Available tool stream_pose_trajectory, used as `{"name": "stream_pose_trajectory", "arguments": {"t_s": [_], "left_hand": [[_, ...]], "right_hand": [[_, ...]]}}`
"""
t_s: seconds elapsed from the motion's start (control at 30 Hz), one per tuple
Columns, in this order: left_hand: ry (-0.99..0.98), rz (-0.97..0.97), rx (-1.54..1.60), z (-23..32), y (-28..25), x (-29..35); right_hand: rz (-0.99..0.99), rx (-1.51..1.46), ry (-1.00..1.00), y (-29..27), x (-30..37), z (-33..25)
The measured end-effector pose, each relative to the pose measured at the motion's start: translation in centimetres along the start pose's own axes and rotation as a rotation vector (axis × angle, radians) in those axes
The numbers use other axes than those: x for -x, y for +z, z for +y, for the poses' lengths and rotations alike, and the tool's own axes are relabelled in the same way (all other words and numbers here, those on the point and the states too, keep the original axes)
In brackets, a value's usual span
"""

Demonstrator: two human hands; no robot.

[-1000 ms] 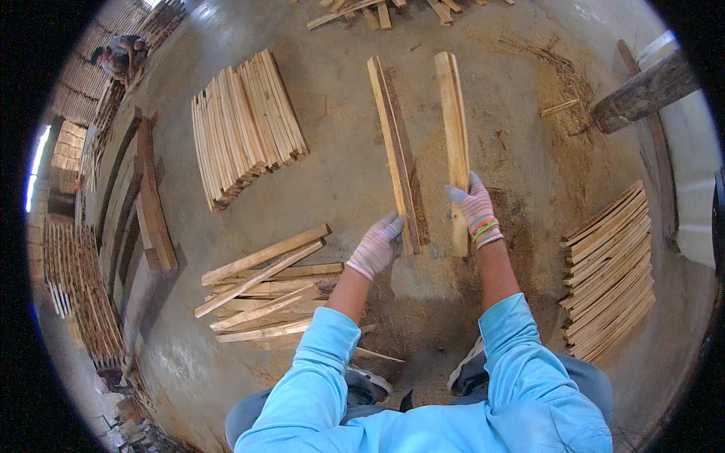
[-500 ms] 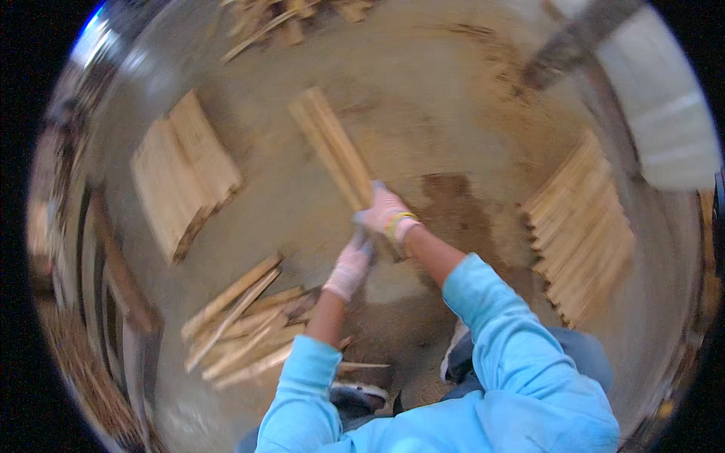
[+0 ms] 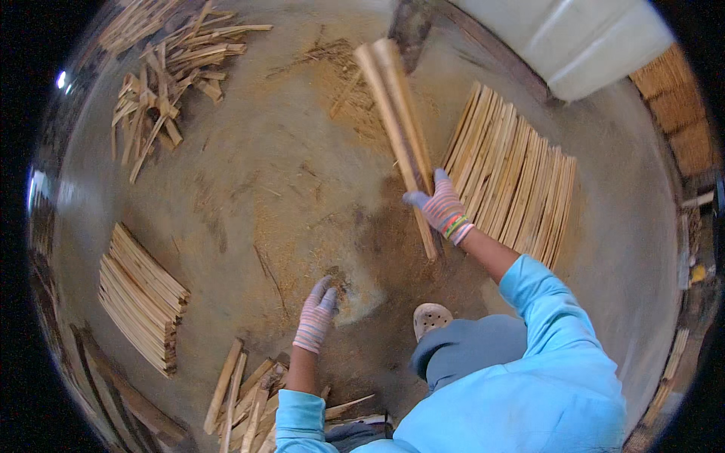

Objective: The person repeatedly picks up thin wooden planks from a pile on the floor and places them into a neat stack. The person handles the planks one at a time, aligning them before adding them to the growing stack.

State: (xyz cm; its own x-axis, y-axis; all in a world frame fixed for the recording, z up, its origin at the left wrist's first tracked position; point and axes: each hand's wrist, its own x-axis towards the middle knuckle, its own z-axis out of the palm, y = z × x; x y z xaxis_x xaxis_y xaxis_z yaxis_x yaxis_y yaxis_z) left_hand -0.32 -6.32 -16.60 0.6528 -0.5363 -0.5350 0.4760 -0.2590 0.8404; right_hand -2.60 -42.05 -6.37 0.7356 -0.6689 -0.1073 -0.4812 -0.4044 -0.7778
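My right hand (image 3: 444, 205), in a striped glove with a coloured band at the wrist, is closed round the lower part of two long wooden slats (image 3: 387, 113). The slats stand tilted away from me and spread slightly apart at their far ends. Just right of them lies a neat row of slats (image 3: 513, 177), set side by side on the floor. My left hand (image 3: 316, 315), gloved alike, hangs over the bare floor with its fingers stretched out and nothing in them. Closest to it is a loose heap of split wood pieces (image 3: 245, 408) at the lower left.
Another ordered stack of slats (image 3: 140, 302) lies at the left. A jumbled wood pile (image 3: 162, 98) spreads at the far left. A large whitish container (image 3: 596, 45) stands at the far right, near a dark post (image 3: 410, 34). Sawdust and splinters litter the floor (image 3: 249, 151).
My left hand has let go of the slats and moved down and left. My right hand has carried them rightward beside the slat row. The view has turned to the right.
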Motion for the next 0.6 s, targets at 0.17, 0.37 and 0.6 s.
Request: {"name": "stream_pose_trajectory", "arguments": {"t_s": [0.17, 0.37, 0.6], "left_hand": [[-0.209, -0.028, -0.053, -1.4, 1.3, 0.9], [-0.251, -0.084, -0.17, -0.7, 1.2, 0.1], [-0.151, -0.092, -0.396, 3.7, 2.8, -5.4]], "right_hand": [[0.485, 0.116, 0.188, -2.7, -3.7, 11.1], [0.816, 0.435, 0.372, -19.4, 1.6, 26.8], [0.725, 0.544, 0.978, -34.7, 11.8, 38.9]]}}
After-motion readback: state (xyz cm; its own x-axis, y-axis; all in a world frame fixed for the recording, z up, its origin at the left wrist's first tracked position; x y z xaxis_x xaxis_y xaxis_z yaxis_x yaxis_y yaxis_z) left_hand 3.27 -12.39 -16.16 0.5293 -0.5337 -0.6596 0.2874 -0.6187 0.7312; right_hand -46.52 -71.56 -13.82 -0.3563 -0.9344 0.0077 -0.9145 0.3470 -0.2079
